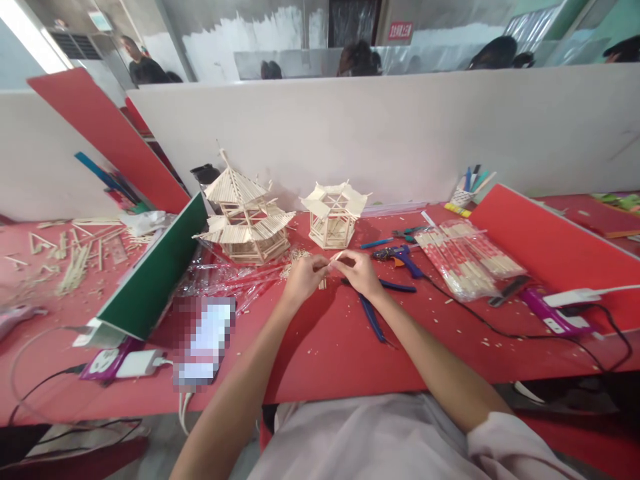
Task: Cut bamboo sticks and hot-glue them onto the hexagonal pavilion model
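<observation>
Both hands raised just above the red table, meeting at the centre. Left hand and right hand pinched from either end on one thin wooden stick, fingertips narrow and closed on it; stick held roughly level between the two, a grip that likely steadies a piece too slender for one hand. Exact fingertip contact too small to resolve. Just behind the hands, a small unfinished pavilion model, roof panels splayed open, frame visible inside; kept within easy reach, probably so the held piece can be compared against it. Left of that, a larger two-tier pavilion model, standing on crumpled clear plastic wrappers. Blue-handled pliers lying on the table directly under the right wrist, handles toward the body, apparently set down close for quick pick-up. Blue glue gun resting just right of the hands, black cord trailing off to the right edge. Open pack of sticks further right, near but apart from the gun. Wood chips scattered over the surface around the hands. Phone at lower left, on a charger cable, beside a green-faced board leaning as a divider. White partition behind everything; heads of other people visible beyond it, none reaching in.
</observation>
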Available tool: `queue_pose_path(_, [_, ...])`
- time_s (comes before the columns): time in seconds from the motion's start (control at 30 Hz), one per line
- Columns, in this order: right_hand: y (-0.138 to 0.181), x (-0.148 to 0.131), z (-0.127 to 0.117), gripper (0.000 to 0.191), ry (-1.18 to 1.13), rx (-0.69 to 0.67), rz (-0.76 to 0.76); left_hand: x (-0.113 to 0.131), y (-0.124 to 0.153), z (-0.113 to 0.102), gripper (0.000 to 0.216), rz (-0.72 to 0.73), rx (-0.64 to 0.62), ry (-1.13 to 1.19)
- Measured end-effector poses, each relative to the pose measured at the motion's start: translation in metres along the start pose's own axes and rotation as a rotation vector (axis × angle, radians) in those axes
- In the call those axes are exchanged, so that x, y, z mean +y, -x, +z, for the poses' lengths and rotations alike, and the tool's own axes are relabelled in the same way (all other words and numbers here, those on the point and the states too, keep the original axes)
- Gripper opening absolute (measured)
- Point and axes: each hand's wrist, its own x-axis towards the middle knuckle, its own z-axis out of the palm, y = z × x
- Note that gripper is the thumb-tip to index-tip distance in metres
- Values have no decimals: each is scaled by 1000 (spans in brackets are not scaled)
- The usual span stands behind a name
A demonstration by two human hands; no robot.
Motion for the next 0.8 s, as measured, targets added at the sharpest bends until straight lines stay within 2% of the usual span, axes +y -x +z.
queue_pose_path(0.23, [-1, -2, -2, 31, 0, -34, 25, 6, 1, -1, 14, -28, -8, -79])
queue_pose_path(0.43, [-2, 4, -3, 26, -33, -48, 28, 9, 1, -3, 13, -32, -23, -138])
queue_pose_path(0.8, [-6, 11, -4, 32, -63, -110, 74, 8, -2, -4, 12, -120, -113, 27])
